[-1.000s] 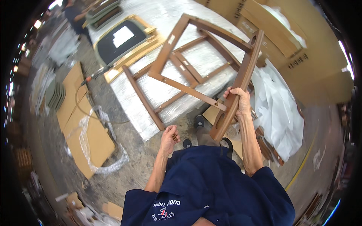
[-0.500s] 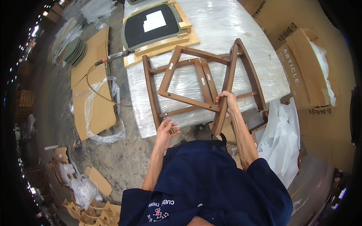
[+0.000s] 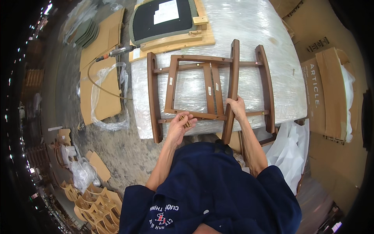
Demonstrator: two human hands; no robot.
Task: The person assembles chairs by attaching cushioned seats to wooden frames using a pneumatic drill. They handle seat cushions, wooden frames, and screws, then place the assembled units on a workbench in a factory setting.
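My right hand (image 3: pixel 237 107) is closed round the lower part of a thick leg of a brown wooden chair frame (image 3: pixel 233 74). This frame has a rectangular section reaching left from the leg. It overlaps a second brown frame (image 3: pixel 153 97), whose two curved legs stand apart on the wrapped surface. In my left hand (image 3: pixel 178 128) several brass-coloured bolts (image 3: pixel 187 123) lie against the curled fingers. That hand is at the lower rail of the upper frame; whether it touches the rail I cannot tell. Small white labels mark the rails.
Plastic film covers the work surface (image 3: pixel 280 74). At its far side a black-and-grey panel (image 3: pixel 144 23) sits on a wooden jig (image 3: pixel 171 43). A hosed power driver (image 3: pixel 120 51) lies left of it. Cardboard (image 3: pixel 99 97) is on the left, an open carton (image 3: pixel 331 93) on the right.
The upper frame has turned counterclockwise, and its leg stands straighter, more in line with the lower frame. My left hand has moved right and up to its lower rail with the bolts.
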